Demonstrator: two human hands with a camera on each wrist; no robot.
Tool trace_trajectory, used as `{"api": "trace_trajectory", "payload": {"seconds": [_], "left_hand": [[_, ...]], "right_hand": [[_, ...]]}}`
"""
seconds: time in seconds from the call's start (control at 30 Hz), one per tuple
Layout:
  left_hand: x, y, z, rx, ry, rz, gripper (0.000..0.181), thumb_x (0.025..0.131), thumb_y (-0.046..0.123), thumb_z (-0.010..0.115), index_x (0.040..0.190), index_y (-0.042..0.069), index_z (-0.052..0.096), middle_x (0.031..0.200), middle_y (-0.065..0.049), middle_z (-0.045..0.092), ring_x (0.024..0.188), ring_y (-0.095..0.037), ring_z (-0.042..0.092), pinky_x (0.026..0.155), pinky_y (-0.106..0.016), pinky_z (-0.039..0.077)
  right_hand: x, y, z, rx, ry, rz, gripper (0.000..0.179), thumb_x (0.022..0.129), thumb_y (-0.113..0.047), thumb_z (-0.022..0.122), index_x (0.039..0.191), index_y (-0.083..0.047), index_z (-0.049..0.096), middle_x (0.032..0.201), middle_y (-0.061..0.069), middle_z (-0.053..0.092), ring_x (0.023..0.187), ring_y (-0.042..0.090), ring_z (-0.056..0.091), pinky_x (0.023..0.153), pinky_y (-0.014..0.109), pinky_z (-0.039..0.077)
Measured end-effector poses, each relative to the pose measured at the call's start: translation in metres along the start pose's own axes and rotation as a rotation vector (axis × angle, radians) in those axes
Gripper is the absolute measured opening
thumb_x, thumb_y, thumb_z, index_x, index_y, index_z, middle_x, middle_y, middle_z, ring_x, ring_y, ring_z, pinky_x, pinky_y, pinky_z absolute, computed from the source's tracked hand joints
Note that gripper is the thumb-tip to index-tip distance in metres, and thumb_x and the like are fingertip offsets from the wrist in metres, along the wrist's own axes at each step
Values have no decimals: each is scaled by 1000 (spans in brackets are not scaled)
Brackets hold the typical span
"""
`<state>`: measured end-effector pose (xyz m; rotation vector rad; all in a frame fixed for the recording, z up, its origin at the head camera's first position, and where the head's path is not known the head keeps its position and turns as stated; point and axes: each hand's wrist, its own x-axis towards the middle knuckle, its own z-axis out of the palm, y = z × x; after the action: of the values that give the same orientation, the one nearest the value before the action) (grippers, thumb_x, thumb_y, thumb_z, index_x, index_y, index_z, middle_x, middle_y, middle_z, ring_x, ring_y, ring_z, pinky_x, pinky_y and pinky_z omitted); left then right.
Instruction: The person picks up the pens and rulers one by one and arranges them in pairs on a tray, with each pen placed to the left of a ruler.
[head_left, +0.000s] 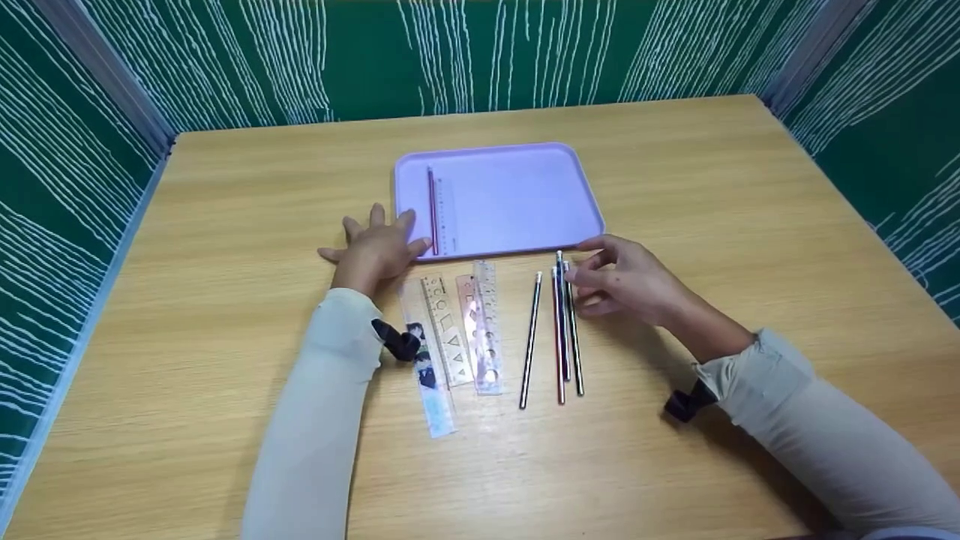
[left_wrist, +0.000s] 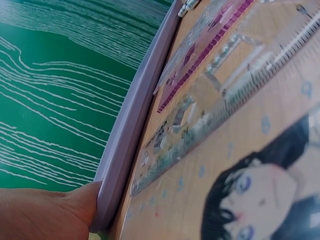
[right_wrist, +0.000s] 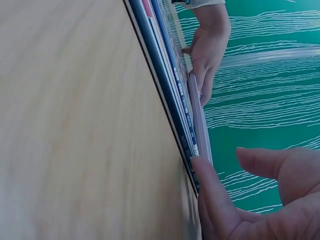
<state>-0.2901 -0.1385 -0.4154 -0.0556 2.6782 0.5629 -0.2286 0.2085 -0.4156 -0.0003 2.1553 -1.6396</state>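
Observation:
My left hand (head_left: 375, 251) lies with spread fingers at the front left corner of the purple tray (head_left: 517, 199); its thumb rests on the rim (left_wrist: 117, 175). A red pencil (head_left: 433, 214) and a clear ruler (head_left: 445, 217) lie side by side in the tray. My right hand (head_left: 626, 277) is at the tray's front right corner, thumb and fingers apart. One fingertip (right_wrist: 202, 167) is right at the ends of a group of three pencils (head_left: 561, 337). A dark striped pencil (head_left: 530, 341) lies apart, left of that group.
In front of the tray lie several rulers: a clear one with a cartoon figure (head_left: 427, 375), one with shape cutouts (head_left: 450, 337), a pinkish one (head_left: 468, 300) and one with round holes (head_left: 488, 330). Green panels with white lines (head_left: 375, 67) border the wooden table (head_left: 750, 225).

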Motion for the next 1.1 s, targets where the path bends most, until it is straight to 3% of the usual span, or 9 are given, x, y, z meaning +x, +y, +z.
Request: {"api": "trace_trajectory", "payload": {"seconds": [0.4,0.77,1.1], "left_hand": [[0,-1,0,19,17,2,71,103,61,45,164,41,14,173,-11,-11,150,-58,-21,96,-93,-10],[-1,-1,-1,4,-17,-14,71,103,60,43,164,41,11,173,-9,-15,149,-56,-25,97,-92,-12],[1,-1,-1,8,-24,-10,71,103,61,42,163,43,10,172,-8,-16,149,-55,-26,97,-92,-13]], "right_hand": [[-2,2,7,-45,33,10,79,88,-12,81,150,-1,33,117,15,49,93,24,67,82,45,63],[-1,5,14,-85,60,-7,88,80,-10,87,150,-1,34,118,17,49,99,25,64,80,44,64],[-1,7,18,-167,87,-31,89,75,-9,91,147,-2,38,113,16,52,94,25,69,76,39,65]]}}
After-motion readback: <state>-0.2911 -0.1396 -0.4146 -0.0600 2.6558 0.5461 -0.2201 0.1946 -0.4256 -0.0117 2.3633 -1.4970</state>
